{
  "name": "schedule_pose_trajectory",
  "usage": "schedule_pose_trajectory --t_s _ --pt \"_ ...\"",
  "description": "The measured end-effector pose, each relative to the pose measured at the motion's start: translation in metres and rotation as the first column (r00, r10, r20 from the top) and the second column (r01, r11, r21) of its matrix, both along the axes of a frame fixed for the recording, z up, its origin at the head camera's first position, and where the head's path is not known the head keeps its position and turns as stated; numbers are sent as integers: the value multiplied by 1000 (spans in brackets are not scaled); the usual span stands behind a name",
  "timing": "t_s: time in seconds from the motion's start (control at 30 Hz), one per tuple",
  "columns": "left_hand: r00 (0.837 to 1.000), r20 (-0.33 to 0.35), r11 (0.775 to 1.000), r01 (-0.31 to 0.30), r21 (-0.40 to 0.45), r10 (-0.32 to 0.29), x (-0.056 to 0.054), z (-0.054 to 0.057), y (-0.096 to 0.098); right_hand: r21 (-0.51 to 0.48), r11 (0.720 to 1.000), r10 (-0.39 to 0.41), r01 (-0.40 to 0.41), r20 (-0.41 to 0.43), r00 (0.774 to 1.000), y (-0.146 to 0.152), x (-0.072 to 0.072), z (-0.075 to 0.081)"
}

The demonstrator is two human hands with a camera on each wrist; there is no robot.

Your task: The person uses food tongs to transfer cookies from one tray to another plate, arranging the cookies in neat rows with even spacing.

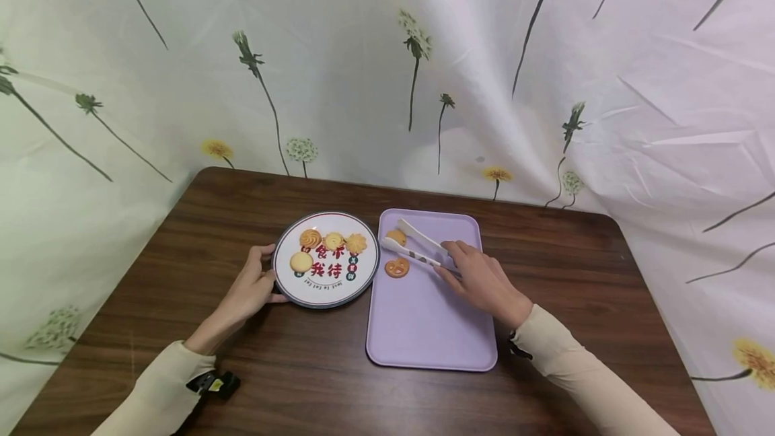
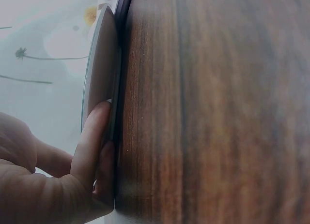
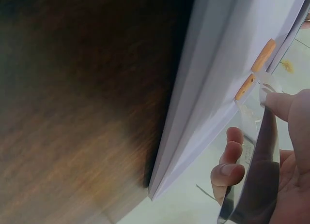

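My left hand [image 1: 253,282] holds the left rim of a round white plate [image 1: 327,293] with a dark edge and red lettering. In the left wrist view its fingers [image 2: 92,137] lie against the plate's underside [image 2: 101,69]. Several cookies [image 1: 301,262] sit on the plate. My right hand [image 1: 478,281] grips white-tipped tongs [image 1: 418,256] with metal arms [image 3: 264,171], over a lilac tray [image 1: 430,328]. The tongs' arms stand apart, their tips beside a round cookie [image 1: 396,237] on the tray. Nearer me lies a pretzel-shaped cookie [image 1: 397,268].
Plate and tray stand side by side on a dark wooden table [image 1: 303,369], almost touching. A white cloth [image 1: 357,73] with dandelion prints hangs behind the table and along its sides.
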State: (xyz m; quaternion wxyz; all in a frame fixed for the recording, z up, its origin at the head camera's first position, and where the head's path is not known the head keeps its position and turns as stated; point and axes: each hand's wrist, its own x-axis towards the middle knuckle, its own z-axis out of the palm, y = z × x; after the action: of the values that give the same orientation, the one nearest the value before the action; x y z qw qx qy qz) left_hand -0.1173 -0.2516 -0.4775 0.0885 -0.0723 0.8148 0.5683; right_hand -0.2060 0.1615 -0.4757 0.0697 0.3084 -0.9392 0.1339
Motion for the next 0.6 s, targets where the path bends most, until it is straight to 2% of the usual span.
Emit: schedule_pose_trajectory --t_s 0.37,0.6 --pt "1000 -5 999 4 35 -3 -1 -1 -2 8 1000 6 -6 12 1000 -4 -1 0" --pt "1000 2 1000 4 21 -4 -2 -2 -2 8 1000 4 -4 11 1000 -5 0 1"
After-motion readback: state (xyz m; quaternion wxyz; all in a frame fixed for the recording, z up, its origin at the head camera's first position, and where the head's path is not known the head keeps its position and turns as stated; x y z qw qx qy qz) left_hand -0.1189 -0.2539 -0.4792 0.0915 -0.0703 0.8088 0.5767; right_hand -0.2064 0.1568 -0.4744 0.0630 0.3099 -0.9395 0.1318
